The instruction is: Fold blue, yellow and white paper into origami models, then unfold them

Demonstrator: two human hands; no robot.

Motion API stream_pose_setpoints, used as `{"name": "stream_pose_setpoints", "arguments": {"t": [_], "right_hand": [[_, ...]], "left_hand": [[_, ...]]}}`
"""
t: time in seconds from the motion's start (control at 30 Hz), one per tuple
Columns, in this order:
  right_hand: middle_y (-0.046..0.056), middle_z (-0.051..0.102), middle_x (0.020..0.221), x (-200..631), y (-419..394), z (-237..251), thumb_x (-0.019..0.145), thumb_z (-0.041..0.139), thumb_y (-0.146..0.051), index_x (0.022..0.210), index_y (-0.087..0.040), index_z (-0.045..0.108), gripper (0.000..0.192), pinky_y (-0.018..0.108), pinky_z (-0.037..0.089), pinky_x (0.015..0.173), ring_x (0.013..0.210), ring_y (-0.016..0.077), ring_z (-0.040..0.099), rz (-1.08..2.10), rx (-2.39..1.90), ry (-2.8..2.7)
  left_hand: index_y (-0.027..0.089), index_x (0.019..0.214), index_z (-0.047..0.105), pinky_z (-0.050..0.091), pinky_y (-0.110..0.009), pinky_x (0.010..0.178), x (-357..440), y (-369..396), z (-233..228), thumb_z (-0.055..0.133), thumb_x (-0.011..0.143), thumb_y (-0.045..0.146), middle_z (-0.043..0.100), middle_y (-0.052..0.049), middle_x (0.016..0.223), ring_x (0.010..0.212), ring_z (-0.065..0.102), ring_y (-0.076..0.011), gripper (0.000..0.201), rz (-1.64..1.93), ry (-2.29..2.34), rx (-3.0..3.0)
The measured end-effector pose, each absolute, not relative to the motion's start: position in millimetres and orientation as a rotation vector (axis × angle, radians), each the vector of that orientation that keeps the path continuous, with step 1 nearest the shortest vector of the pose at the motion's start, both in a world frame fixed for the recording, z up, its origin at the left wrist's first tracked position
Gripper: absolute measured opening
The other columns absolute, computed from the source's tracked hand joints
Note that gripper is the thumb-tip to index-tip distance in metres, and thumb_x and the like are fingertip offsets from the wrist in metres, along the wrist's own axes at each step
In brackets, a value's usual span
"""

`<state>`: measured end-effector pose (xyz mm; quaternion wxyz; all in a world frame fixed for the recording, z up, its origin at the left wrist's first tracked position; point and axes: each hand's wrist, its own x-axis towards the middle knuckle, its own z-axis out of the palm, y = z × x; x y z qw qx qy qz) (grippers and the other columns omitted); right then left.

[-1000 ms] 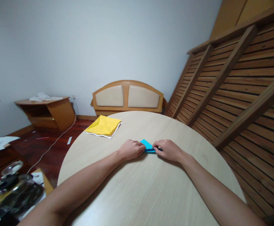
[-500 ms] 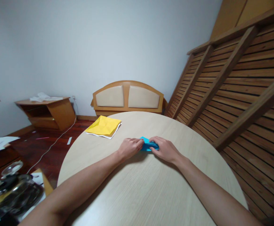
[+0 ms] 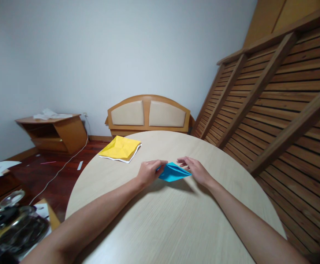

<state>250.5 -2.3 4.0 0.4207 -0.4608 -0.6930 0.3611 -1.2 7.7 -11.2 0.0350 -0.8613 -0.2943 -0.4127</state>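
Left hand (image 3: pixel 149 173) pinches the blue paper (image 3: pixel 173 173), already folded (layers gape, unflattened); right hand (image 3: pixel 197 171), loosely spread, grips nothing.

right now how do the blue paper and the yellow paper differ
The blue paper is folded into a narrow, pointed shape, while the yellow paper is spread into a broader sheet. The blue paper is held in the left hand; the yellow paper lies untouched, with white paper showing beneath its edge. Both have visible creases.
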Motion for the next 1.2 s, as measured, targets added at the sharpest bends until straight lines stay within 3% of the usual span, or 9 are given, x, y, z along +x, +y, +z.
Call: {"name": "stream_pose_setpoints", "arguments": {"t": [0.2,0.53,0.8,1.2], "right_hand": [[0.012,0.07,0.118,238.6,1.7,-3.9,0.089,0.054,-0.063,0.11,-0.019,0.069,0.051,0.043,0.045,0.101,0.111,0.0268,0.063,0.996,-1.041,-1.721],[0.008,0.071,0.11,230.1,1.9,-15.1,0.082,0.07,-0.055,0.115,-0.023,0.065,0.046,0.035,0.051,0.084,0.097,0.0227,0.067,1.325,-1.019,-1.473],[0.005,0.07,0.09,225.3,-4.1,-7.8,0.074,0.076,-0.055,0.102,-0.018,0.068,0.047,0.03,0.047,0.074,0.082,0.0171,0.063,1.279,-1.007,-1.532],[0.003,0.067,0.076,229.8,1.8,-6.1,0.068,0.077,-0.056,0.084,-0.016,0.068,0.044,0.031,0.045,0.068,0.07,0.0166,0.059,1.107,-1.051,-1.534]], "left_hand": [[0.018,0.103,0.065,0.055,-0.027,0.076,4.0,3.5,-4.9,0.048,0.097,0.019,0.072,-0.008,0.097,0.085,0.069,-0.0161,0.018,-1.529,-0.811,-2.649],[0.017,0.096,0.066,0.053,-0.027,0.071,7.2,3.0,-1.8,0.051,0.094,0.022,0.07,-0.007,0.091,0.083,0.066,-0.0174,0.015,-1.785,-1.001,-2.637],[0.015,0.096,0.068,0.052,-0.025,0.067,10.0,2.4,-0.5,0.053,0.093,0.032,0.073,-0.008,0.091,0.076,0.067,-0.017,0.023,-1.981,-1.255,-2.781],[0.011,0.107,0.074,0.05,-0.029,0.068,8.6,7.0,3.4,0.055,0.09,0.056,0.074,-0.011,0.093,0.08,0.065,-0.0212,0.052,-2.113,-1.463,-2.916]]}}
